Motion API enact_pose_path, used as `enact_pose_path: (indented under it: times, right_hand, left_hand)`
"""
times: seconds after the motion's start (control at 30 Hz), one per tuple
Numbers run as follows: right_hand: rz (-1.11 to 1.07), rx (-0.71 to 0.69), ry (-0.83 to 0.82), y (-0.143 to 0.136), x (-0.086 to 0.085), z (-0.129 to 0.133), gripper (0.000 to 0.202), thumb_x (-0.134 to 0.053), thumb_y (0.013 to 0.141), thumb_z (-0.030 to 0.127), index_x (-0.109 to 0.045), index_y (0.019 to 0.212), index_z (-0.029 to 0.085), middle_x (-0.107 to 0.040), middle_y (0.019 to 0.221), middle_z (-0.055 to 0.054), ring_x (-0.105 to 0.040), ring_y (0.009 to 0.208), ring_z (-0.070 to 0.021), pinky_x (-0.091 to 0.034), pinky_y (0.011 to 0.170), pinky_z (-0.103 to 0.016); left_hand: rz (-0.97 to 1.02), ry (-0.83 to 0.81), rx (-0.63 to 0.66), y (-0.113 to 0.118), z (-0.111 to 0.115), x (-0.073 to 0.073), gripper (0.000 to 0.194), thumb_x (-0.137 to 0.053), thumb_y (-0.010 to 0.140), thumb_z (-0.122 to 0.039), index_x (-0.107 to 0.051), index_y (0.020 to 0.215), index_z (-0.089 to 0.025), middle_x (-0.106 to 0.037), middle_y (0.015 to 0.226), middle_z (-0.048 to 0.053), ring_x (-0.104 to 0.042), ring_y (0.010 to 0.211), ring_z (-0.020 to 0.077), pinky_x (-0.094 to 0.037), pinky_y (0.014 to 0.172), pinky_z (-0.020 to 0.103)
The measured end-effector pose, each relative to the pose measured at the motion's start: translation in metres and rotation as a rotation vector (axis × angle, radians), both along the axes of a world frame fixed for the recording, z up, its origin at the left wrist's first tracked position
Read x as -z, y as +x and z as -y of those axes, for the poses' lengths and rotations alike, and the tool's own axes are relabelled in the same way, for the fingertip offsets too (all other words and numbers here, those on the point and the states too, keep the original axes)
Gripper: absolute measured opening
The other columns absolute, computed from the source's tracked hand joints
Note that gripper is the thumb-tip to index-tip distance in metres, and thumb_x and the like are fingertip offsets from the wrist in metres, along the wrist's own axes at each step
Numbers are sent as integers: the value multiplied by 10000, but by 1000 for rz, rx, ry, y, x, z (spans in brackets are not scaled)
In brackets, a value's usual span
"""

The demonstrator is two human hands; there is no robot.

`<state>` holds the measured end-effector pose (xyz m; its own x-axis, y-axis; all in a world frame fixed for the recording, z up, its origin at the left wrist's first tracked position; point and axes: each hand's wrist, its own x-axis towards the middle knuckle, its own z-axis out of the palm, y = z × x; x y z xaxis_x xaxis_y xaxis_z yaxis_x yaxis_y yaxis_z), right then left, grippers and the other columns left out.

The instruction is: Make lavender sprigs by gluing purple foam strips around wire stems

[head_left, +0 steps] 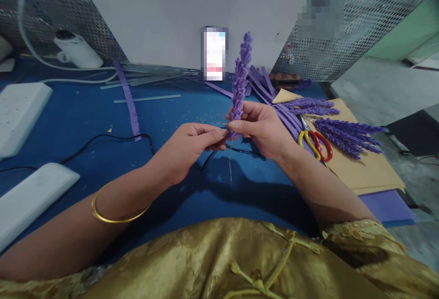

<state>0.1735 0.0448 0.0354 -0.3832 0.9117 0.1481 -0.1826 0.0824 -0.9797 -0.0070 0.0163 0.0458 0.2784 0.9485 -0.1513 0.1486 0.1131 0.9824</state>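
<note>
A purple foam lavender sprig [240,77] stands upright over the blue table [85,125]. My right hand [262,127] grips its lower end between thumb and fingers. My left hand [190,146] pinches the very bottom of the sprig, beside the right thumb. A thin wire stem [230,164] hangs down below both hands. A gold bangle sits on my left forearm.
Finished purple sprigs [346,136] and scissors with yellow and red handles [315,143] lie on brown paper [373,171] at the right. Purple foam strips [128,100] lie further back. White boxes [17,111] and a black cable [103,139] sit at the left. A phone [214,54] leans on the wall.
</note>
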Motion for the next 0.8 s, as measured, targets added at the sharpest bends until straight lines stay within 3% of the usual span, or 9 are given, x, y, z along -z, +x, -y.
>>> enact_pose_path:
  times: [0.2, 0.33, 0.5, 0.6, 0.8]
  right_hand:
    - [96, 146, 36, -7, -4, 4, 372, -872, 650, 434, -591, 702, 196, -574, 596, 52, -516, 536, -90, -433, 491, -227]
    - [90, 231, 67, -13, -2, 8, 373, -871, 655, 390, -554, 679, 196, -527, 596, 64, -494, 549, -82, -430, 515, -226]
    - [78, 248, 77, -17, 4, 12, 336, -847, 672, 294, -527, 679, 192, -527, 620, 65, -483, 566, -76, -412, 526, -221]
    - [85, 245, 76, -17, 4, 12, 359, -847, 673, 325, -514, 669, 193, -507, 611, 67, -452, 557, -72, -391, 516, -222]
    - [118, 274, 71, -14, -4, 10, 424, -859, 663, 435, -508, 642, 198, -475, 584, 66, -444, 551, -81, -392, 514, -232]
  left_hand:
    - [-60, 28, -23, 3, 4, -4, 228, -695, 783, -409, -780, 689, -219, -706, 668, 42, -638, 696, 194, -501, 688, 316]
    - [-96, 68, -45, 4, 7, -1, 197, -761, 734, -402, -811, 805, -225, -778, 807, 41, -673, 779, 223, -512, 696, 311]
    - [-273, 265, -68, 4, 8, 1, 190, -699, 796, -380, -791, 720, -232, -749, 711, 12, -647, 701, 198, -473, 660, 290]
    - [-363, 413, -60, 4, 8, 0, 213, -665, 820, -358, -755, 674, -231, -710, 666, 7, -621, 666, 182, -448, 659, 290]
    - [-442, 541, 5, 1, 7, 2, 336, -564, 903, -392, -686, 637, -227, -703, 707, 23, -622, 719, 190, -434, 708, 300]
